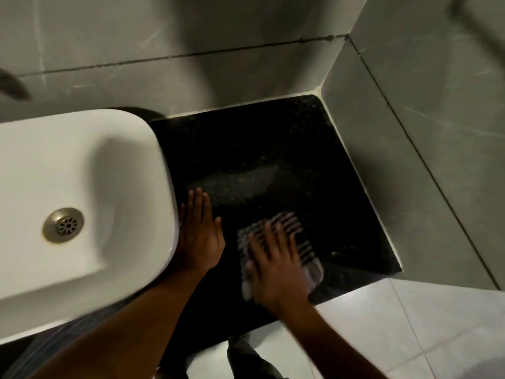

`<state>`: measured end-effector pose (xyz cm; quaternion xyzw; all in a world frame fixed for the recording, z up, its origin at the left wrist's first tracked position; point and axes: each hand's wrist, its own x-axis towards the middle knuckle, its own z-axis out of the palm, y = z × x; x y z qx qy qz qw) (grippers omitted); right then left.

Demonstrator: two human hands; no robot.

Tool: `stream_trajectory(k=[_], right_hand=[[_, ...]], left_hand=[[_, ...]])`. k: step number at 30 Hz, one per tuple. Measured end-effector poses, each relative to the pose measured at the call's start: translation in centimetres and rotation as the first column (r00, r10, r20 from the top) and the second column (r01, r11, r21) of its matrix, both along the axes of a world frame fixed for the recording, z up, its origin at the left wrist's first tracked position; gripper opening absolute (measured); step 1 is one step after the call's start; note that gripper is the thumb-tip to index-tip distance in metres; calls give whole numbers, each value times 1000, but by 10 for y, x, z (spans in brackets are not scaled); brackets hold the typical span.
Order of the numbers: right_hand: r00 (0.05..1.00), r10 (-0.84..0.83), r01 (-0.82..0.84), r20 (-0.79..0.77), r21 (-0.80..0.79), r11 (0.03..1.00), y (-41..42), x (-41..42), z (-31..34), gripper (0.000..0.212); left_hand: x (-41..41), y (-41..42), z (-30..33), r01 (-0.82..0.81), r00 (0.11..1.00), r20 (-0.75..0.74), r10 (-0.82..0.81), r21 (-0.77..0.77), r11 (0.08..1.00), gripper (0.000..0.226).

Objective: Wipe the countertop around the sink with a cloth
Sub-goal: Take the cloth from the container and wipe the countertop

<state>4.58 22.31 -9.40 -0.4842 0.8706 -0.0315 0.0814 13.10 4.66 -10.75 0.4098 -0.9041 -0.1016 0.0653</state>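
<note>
A black speckled countertop (259, 149) runs from the white sink (82, 187) to the tiled corner on the right. My right hand (276, 266) presses flat, fingers spread, on a grey striped cloth (297, 236) near the counter's front edge. My left hand (199, 236) lies flat and open on the counter, its side against the sink's right wall. The picture is blurred around the right hand and the cloth.
Grey wall tiles (410, 132) close off the counter at the back and right. The sink has a metal drain (63, 225). A dark tap tip (12, 87) shows at the far left. Light floor tiles (396, 332) lie beyond the front edge.
</note>
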Motion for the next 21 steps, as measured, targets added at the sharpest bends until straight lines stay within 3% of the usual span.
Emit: stream_trajectory(k=[2, 5, 7, 9, 11, 13, 17, 19, 21], right_hand=[[999, 40, -40, 35, 13, 999, 45, 7, 8, 58], [985, -169, 170, -22, 41, 985, 89, -68, 4, 59], [930, -364, 366, -46, 58, 929, 73, -126, 2, 63], [905, -421, 423, -69, 16, 906, 29, -139, -1, 61], [942, -324, 320, -88, -58, 946, -11, -104, -6, 57], [992, -118, 116, -48, -48, 992, -20, -39, -4, 59], [990, 127, -130, 65, 42, 991, 51, 16, 8, 57], [991, 116, -120, 60, 72, 990, 85, -14, 8, 56], [1000, 4, -4, 9, 88, 996, 87, -68, 6, 59]], left_hand=[[-1, -1, -1, -1, 1000, 16, 1, -7, 1000, 60], [-2, 0, -1, -5, 998, 61, 5, 6, 1000, 64], [-3, -2, -2, -9, 997, 74, 9, -7, 1000, 65], [-2, 0, -2, -3, 996, 85, 2, 10, 1000, 66], [-1, 0, -1, 2, 997, 83, -3, 7, 1000, 66], [-1, -1, -2, 5, 997, 74, -5, 8, 1000, 65], [-1, -1, -1, 4, 998, 59, -4, 6, 1000, 65], [-2, 0, 1, 0, 999, 45, 0, 16, 1000, 65], [-1, 2, 2, -11, 999, 32, 11, -4, 1000, 63]])
